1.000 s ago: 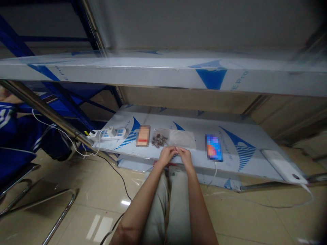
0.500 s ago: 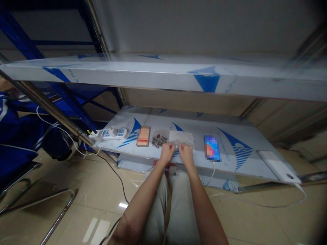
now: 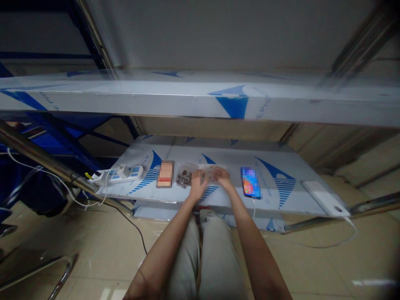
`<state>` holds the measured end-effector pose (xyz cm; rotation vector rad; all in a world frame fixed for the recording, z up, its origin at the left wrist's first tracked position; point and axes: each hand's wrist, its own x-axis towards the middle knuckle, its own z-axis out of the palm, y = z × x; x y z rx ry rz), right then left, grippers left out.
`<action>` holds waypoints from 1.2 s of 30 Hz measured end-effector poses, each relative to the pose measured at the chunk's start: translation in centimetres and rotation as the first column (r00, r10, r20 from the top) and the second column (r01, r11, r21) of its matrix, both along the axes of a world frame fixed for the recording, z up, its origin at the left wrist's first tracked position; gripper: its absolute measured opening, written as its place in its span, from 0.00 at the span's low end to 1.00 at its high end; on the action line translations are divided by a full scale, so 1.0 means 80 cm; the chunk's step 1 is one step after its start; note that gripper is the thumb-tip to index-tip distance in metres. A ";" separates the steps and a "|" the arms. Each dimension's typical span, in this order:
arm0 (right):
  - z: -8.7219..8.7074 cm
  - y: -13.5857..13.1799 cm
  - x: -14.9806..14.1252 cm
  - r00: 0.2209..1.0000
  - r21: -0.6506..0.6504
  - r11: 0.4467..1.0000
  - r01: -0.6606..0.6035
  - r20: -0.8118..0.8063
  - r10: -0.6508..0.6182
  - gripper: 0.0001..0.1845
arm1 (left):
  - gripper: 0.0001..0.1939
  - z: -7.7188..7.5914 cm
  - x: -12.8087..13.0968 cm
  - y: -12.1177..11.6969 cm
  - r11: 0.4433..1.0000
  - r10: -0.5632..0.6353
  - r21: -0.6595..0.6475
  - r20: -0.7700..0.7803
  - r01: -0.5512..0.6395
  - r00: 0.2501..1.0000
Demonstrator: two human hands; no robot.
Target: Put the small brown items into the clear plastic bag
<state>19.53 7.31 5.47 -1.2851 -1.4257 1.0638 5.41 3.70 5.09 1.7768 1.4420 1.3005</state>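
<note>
Left hand (image 3: pixel 197 185): fingers curled, tips at the edge of a clear bag of small dark parts (image 3: pixel 184 178); grip impossible to tell.
Right hand (image 3: pixel 221 176): fingers bent down onto a flat translucent plastic bag (image 3: pixel 212 171); pinch or bare touch impossible to tell.
Bags: side by side near the middle of the front edge, close together or overlapping, just beyond both hands.
Support: film-covered stainless steel shelf (image 3: pixel 225 152), low and tilted in view.
Left along shelf: blurred-out packet (image 3: pixel 165 174) with a red band, then white power strip (image 3: pixel 123 174) with a plug, near the left corner.
Right along shelf: blurred-out phone (image 3: pixel 251 182), cable running over the front edge; white power bank (image 3: pixel 325 198) at the front right corner.
Below front edge: knees in beige trousers (image 3: pixel 215 250).
</note>
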 end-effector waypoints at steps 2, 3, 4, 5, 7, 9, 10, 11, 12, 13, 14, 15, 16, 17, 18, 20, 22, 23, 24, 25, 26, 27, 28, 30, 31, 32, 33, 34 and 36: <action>0.006 0.013 0.003 0.994 -0.049 0.999 -0.025 -0.111 0.019 0.23 | 0.14 -0.007 0.003 0.019 0.994 0.086 -0.083 0.261 -0.066 0.962; 0.009 0.018 0.004 0.984 -0.057 0.997 -0.059 -0.171 0.048 0.24 | 0.16 -0.010 0.004 0.030 0.989 0.075 -0.148 0.380 -0.020 0.922; 0.011 0.022 0.005 0.972 -0.051 0.994 -0.095 -0.220 0.081 0.24 | 0.17 -0.013 0.005 0.041 0.976 0.026 -0.200 0.479 0.080 0.877; 0.013 0.026 0.007 0.961 -0.041 0.992 -0.120 -0.256 0.106 0.24 | 0.18 -0.015 0.006 0.052 0.956 -0.026 -0.231 0.551 0.182 0.834; 0.013 0.031 0.010 0.953 -0.033 0.991 -0.128 -0.280 0.114 0.24 | 0.19 -0.017 0.005 0.071 0.923 -0.089 -0.246 0.612 0.296 0.786; 0.008 0.034 0.016 0.959 -0.049 0.994 -0.095 -0.272 0.078 0.23 | 0.17 -0.018 0.002 0.087 0.928 -0.087 -0.240 0.602 0.284 0.794; 0.003 0.035 0.018 0.963 -0.054 0.996 -0.071 -0.264 0.054 0.22 | 0.16 -0.018 0.000 0.094 0.935 -0.083 -0.234 0.589 0.268 0.804; -0.002 0.036 0.021 0.968 -0.051 0.998 -0.041 -0.251 0.027 0.21 | 0.14 -0.018 -0.002 0.099 0.938 -0.087 -0.226 0.576 0.261 0.813; -0.008 0.037 0.023 0.974 -0.037 0.999 -0.006 -0.226 -0.003 0.21 | 0.13 -0.018 -0.004 0.104 0.940 -0.096 -0.219 0.565 0.261 0.820; -0.015 0.038 0.025 0.983 -0.012 0.999 0.036 -0.178 -0.038 0.20 | 0.12 -0.018 -0.005 0.109 0.941 -0.104 -0.212 0.557 0.262 0.824; -0.021 0.039 0.027 0.990 0.018 0.997 0.081 -0.113 -0.079 0.20 | 0.10 -0.018 -0.005 0.114 0.942 -0.116 -0.205 0.542 0.265 0.832; -0.028 0.040 0.029 0.992 0.048 0.991 0.124 -0.045 -0.122 0.19 | 0.09 -0.019 -0.005 0.118 0.943 -0.133 -0.197 0.516 0.268 0.846; -0.035 0.041 0.031 0.987 0.070 0.985 0.157 0.013 -0.159 0.17 | 0.09 -0.020 -0.004 0.122 0.944 -0.151 -0.191 0.473 0.268 0.868; -0.041 0.041 0.033 0.981 0.083 0.980 0.181 0.058 -0.186 0.16 | 0.08 -0.021 -0.003 0.126 0.946 -0.168 -0.186 0.418 0.265 0.893; -0.047 0.042 0.035 0.973 0.092 0.975 0.203 0.089 -0.211 0.14 | 0.09 -0.022 -0.001 0.130 0.949 -0.182 -0.181 0.358 0.260 0.916; -0.057 0.042 0.041 0.957 0.113 0.963 0.245 0.132 -0.259 0.12 | 0.10 -0.023 0.004 0.136 0.951 -0.206 -0.172 0.266 0.257 0.942; -0.066 0.041 0.047 0.937 0.139 0.952 0.272 0.186 -0.294 0.11 | 0.13 -0.021 0.008 0.139 0.943 -0.240 -0.165 0.265 0.289 0.934; -0.069 0.041 0.049 0.932 0.144 0.950 0.275 0.204 -0.301 0.10 | 0.15 -0.019 0.010 0.140 0.936 -0.261 -0.159 0.287 0.314 0.922; -0.071 0.041 0.052 0.931 0.142 0.951 0.273 0.210 -0.299 0.10 | 0.16 -0.018 0.011 0.139 0.929 -0.280 -0.150 0.312 0.338 0.908; -0.073 0.040 0.054 0.932 0.137 0.953 0.270 0.211 -0.294 0.09 | 0.17 -0.017 0.012 0.139 0.923 -0.297 -0.142 0.334 0.359 0.895; -0.074 0.040 0.055 0.934 0.132 0.955 0.267 0.210 -0.290 0.09 | 0.18 -0.016 0.013 0.138 0.918 -0.309 -0.134 0.349 0.374 0.885; -0.075 0.040 0.056 0.934 0.129 0.955 0.265 0.212 -0.288 0.09 | 0.18 -0.017 0.013 0.137 0.914 -0.320 -0.129 0.351 0.384 0.880; -0.075 0.040 0.056 0.933 0.129 0.956 0.264 0.217 -0.286 0.09 | 0.17 -0.019 0.013 0.135 0.913 -0.324 -0.132 0.338 0.385 0.884; -0.074 0.039 0.056 0.930 0.131 0.955 0.265 0.226 -0.289 0.09 | 0.17 -0.027 0.014 0.133 0.923 -0.303 -0.160 0.259 0.350 0.917; -0.073 0.039 0.055 0.929 0.130 0.955 0.267 0.230 -0.291 0.09 | 0.17 -0.032 0.015 0.131 0.931 -0.281 -0.178 0.210 0.319 0.936; -0.073 0.039 0.055 0.927 0.125 0.954 0.271 0.233 -0.294 0.09 | 0.16 -0.037 0.016 0.129 0.938 -0.258 -0.195 0.163 0.288 0.952; -0.072 0.039 0.054 0.926 0.120 0.954 0.274 0.235 -0.296 0.09 | 0.15 -0.041 0.016 0.127 0.943 -0.240 -0.208 0.124 0.261 0.963; -0.072 0.038 0.054 0.925 0.117 0.954 0.277 0.235 -0.298 0.09 | 0.13 -0.044 0.017 0.125 0.945 -0.230 -0.216 0.098 0.246 0.968; -0.071 0.038 0.053 0.926 0.126 0.950 0.284 0.221 -0.306 0.09 | 0.08 -0.047 0.017 0.121 0.945 -0.234 -0.218 0.075 0.245 0.969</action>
